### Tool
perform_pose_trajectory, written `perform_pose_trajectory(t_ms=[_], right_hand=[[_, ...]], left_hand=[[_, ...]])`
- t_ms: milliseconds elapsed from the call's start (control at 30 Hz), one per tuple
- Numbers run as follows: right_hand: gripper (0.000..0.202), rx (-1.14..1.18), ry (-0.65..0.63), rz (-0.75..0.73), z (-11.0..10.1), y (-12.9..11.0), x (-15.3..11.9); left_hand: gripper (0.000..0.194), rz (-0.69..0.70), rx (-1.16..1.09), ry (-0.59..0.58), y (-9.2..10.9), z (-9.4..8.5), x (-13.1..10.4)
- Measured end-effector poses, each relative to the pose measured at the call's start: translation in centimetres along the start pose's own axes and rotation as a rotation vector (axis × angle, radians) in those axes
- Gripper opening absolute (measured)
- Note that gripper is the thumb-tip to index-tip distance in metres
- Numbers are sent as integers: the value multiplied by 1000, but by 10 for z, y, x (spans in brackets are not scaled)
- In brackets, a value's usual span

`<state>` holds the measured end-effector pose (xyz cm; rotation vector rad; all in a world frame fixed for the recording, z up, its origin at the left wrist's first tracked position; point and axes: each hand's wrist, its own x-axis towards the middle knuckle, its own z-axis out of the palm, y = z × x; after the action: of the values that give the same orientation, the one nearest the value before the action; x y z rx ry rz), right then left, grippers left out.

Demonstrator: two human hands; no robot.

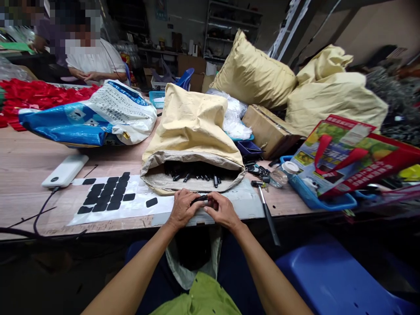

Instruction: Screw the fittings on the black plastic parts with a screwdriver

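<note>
Between both hands, at the table's front edge, is a small black cylindrical piece (199,198) with a lighter end toward the right. My left hand (182,208) is closed around its left part. At the other end, the fingers of my right hand (223,211) pinch it near the tip. Just beyond them lies a beige cloth sack (193,122), its mouth facing me, with several similar black pieces (215,180) inside. Under my hands is a grey flat board (243,202). Below the edge, an open pale bag (213,253) with a dark inside sits between my legs.
Left are a white sheet of black stickers (108,192), a white power bank (65,169) and a blue-white sack (95,116). Right are a hammer (267,210), a blue basket (308,197) and a red shopping bag (348,153). A person (95,61) sits across the table.
</note>
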<state>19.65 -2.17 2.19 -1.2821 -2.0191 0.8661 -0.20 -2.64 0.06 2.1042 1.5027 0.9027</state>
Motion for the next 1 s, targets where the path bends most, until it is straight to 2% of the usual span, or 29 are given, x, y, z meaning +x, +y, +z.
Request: perform_pose_trajectory(t_ms=[167,367,500,600,733,867,1000], right_hand=[[26,164,39,41,1,11,2],[28,125,32,-4,1,10,0],[28,4,25,-107,6,8,-2],[20,-58,31,-160,9,9,-3],[15,-53,56,-188,11,11,-2],[17,-78,47,-162,11,12,-2],[18,-152,35,-166,11,11,-4]], left_hand=[[38,-9,-55,-58,1,-6,0],[48,-4,-4,-122,-3,-3,2],[47,68,37,-177,-3,-2,2],[47,106,27,-207,-1,-3,2],[46,90,-24,-171,-2,-4,0],[36,56,-75,-118,-6,-3,-3],[36,41,-58,-130,-7,-1,-2]])
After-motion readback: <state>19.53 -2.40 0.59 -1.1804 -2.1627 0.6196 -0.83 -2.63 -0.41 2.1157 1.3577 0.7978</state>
